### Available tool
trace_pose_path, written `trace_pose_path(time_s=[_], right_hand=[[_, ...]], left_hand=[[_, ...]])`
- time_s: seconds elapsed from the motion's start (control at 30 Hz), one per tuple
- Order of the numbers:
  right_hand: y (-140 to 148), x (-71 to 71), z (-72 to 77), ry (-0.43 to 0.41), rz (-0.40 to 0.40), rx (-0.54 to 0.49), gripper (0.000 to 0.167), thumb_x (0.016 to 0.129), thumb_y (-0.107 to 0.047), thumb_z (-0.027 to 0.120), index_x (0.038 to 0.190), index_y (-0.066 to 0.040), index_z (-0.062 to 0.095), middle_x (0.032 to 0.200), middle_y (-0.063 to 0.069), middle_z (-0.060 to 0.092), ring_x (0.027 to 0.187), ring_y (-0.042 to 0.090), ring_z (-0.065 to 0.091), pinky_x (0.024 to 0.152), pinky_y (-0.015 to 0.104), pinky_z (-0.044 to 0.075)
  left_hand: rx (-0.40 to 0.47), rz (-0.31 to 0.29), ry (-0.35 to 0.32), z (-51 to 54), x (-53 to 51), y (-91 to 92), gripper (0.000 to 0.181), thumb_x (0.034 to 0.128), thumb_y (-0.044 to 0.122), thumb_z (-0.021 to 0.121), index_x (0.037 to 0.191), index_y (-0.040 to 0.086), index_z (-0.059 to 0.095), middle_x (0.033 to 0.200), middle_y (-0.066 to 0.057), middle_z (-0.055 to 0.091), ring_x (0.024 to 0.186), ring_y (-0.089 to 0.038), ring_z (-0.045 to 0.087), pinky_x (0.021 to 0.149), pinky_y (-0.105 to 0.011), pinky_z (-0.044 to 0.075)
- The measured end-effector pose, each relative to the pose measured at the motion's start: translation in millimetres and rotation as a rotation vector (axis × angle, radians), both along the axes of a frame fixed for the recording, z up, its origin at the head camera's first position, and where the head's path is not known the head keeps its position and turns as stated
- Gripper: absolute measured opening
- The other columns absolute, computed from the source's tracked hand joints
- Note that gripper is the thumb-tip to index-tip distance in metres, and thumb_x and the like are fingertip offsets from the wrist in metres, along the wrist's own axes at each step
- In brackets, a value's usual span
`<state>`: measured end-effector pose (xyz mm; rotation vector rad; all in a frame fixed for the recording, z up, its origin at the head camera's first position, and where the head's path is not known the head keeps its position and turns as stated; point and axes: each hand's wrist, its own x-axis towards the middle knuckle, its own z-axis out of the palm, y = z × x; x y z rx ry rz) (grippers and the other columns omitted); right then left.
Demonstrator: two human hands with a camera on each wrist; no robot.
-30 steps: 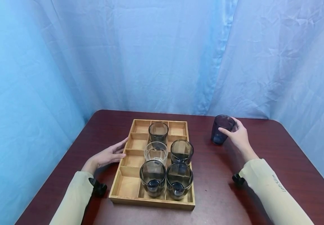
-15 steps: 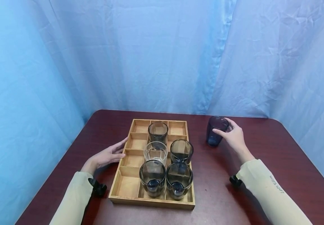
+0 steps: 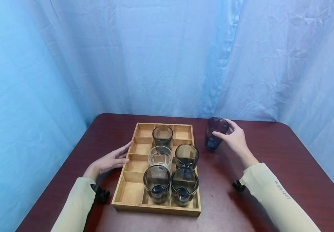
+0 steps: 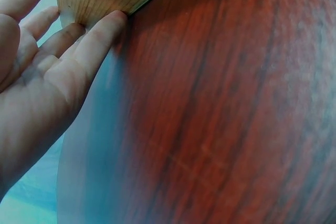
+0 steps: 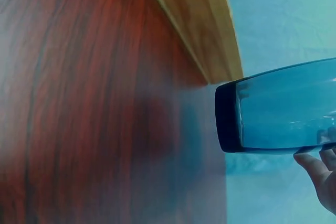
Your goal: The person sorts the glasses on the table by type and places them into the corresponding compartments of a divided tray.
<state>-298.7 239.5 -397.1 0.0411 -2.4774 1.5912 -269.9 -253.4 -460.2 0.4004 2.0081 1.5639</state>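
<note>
In the head view my right hand (image 3: pixel 236 138) holds a dark blue tinted glass (image 3: pixel 211 138) by its side, thumb in front and fingers behind. Its base points down in the right wrist view and looks to be just above the table. To its left lies a wooden compartment tray (image 3: pixel 155 210), with its corner beyond the glass base. My left hand (image 3: pixel 110 161) touches the tray's left wall with its fingers extended; the left wrist view has the fingertips (image 4: pixel 118 19) against the wood.
Four compartment rows hold several grey tinted glasses, among them a front-right glass (image 3: pixel 185 187) and a rear glass (image 3: pixel 163 137). One clear glass (image 3: pixel 160 158) stands mid-tray. Blue curtains (image 3: pixel 167 64) enclose the back and sides of the dark red table (image 3: pixel 222 199).
My right hand has carried the dark blue glass leftward, closer to the tray's back right corner. The left hand and the tray stay where they were.
</note>
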Motion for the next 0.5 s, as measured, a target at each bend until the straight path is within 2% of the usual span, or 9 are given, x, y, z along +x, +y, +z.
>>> trace_pose_path(time_s=[0.27,0.5], right_hand=[[-14.7,2.6,13.5,0.020,0.033,-0.030,0.081,0.080,-0.033,0.080,0.148,-0.013,0.041,0.145,0.013,0.049,0.126,0.031,0.055,0.076,0.007,0.048],[-32.4,3.2,23.4,0.044,0.077,-0.069,0.078,0.080,-0.026,0.081,0.146,-0.012,0.042,0.144,0.013,0.050,0.128,0.029,0.054,0.083,0.012,0.051]], left_hand=[[0.002,-0.005,0.002,0.5,-1.7,1.9,0.081,0.0998,0.016,0.054,0.157,0.033,-0.001,0.164,-0.015,-0.005,0.150,-0.041,0.006,0.112,-0.053,0.034],[-0.006,-0.005,0.009,-1.8,-2.9,0.8,0.080,0.0997,0.016,0.054,0.157,0.033,0.000,0.164,-0.015,-0.005,0.149,-0.041,0.009,0.112,-0.051,0.035]])
